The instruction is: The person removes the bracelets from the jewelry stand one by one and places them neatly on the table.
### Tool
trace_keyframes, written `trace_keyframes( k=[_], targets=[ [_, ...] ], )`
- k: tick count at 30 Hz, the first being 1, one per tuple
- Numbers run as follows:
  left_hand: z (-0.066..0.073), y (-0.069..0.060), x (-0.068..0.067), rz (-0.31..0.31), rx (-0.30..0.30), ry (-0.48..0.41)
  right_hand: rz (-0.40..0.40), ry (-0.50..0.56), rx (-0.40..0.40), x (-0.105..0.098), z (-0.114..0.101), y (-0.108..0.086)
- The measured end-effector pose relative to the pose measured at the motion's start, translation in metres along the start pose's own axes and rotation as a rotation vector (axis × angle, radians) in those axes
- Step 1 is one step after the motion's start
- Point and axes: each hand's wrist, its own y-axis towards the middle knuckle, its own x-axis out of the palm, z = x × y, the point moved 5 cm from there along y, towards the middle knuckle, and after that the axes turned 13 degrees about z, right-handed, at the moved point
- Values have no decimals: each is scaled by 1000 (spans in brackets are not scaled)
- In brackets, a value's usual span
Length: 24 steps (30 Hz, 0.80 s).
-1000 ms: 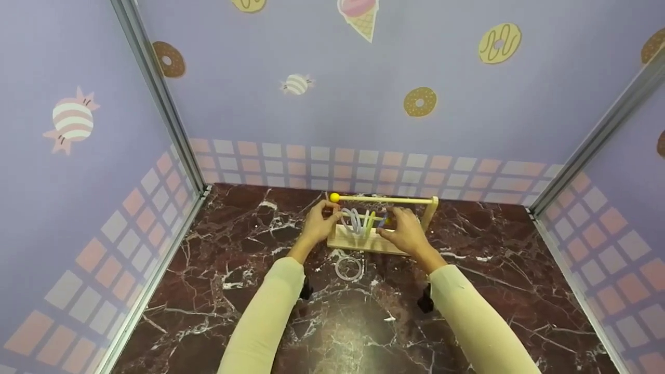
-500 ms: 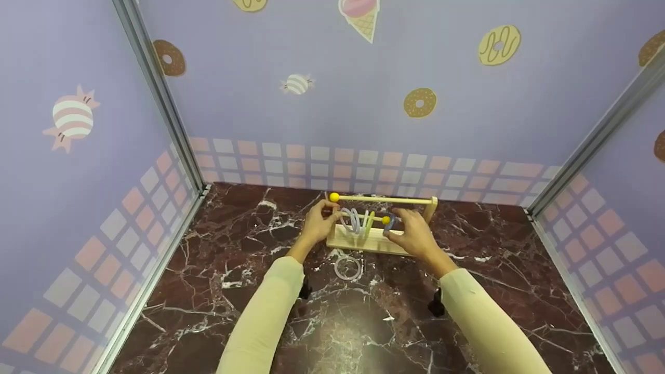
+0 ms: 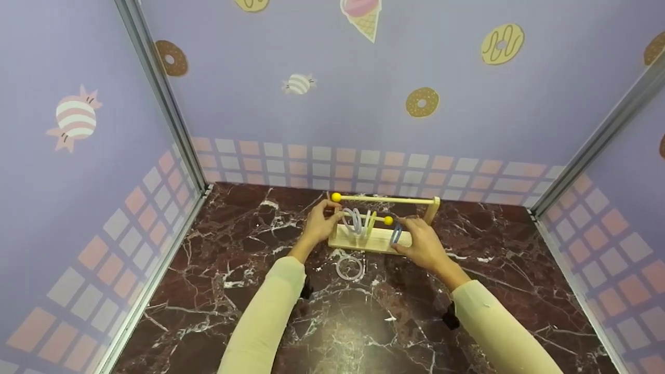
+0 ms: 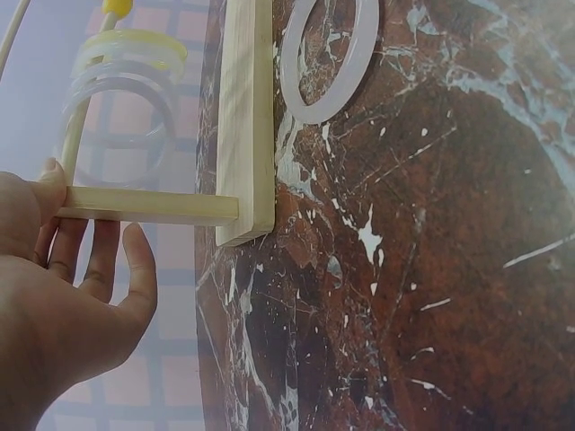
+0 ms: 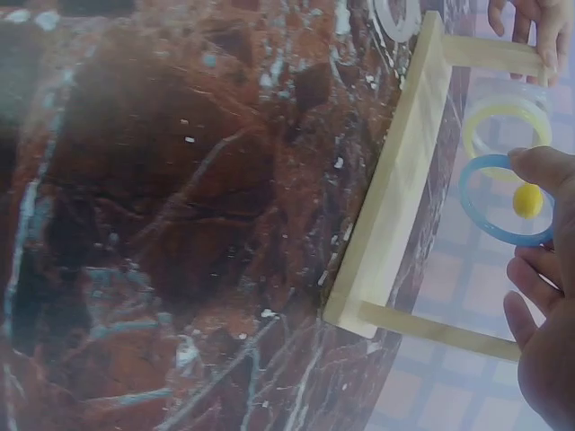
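A wooden stand (image 5: 386, 189) has two rods, each tipped with a yellow ball (image 3: 388, 220). My left hand (image 3: 318, 223) grips the stand's left upright (image 4: 148, 206), thumb on one side and fingers on the other. Between thumb and fingers, my right hand (image 3: 423, 244) pinches a blue ring (image 5: 465, 199). In the head view this ring is just to the right of the lower rod's ball, seen nearly edge-on. Several pale rings and a yellow ring (image 5: 472, 130) hang on the lower rod. The upper rod (image 3: 384, 199) carries no ring.
A loose pale ring (image 4: 365, 40) lies flat on the dark marbled tabletop (image 3: 343, 322), in front of the stand. Behind the stand rises a purple patterned wall (image 3: 353, 114), with side walls at left and right.
My right hand has moved right and slightly towards me, bringing the blue ring off past the lower rod's yellow ball. The left hand has stayed on the upright.
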Motion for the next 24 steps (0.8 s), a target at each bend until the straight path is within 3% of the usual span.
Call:
trace_keyframes(
  k=[11, 17, 24],
  targets=[
    [0, 0, 0, -1, 10, 10, 35, 48, -13, 12, -3, -28],
    [1, 1, 0, -7, 39, 4, 23, 91, 24, 18, -9, -40],
    [-1, 1, -1, -4, 25, 6, 32, 155, 56, 30, -14, -51]
  ],
)
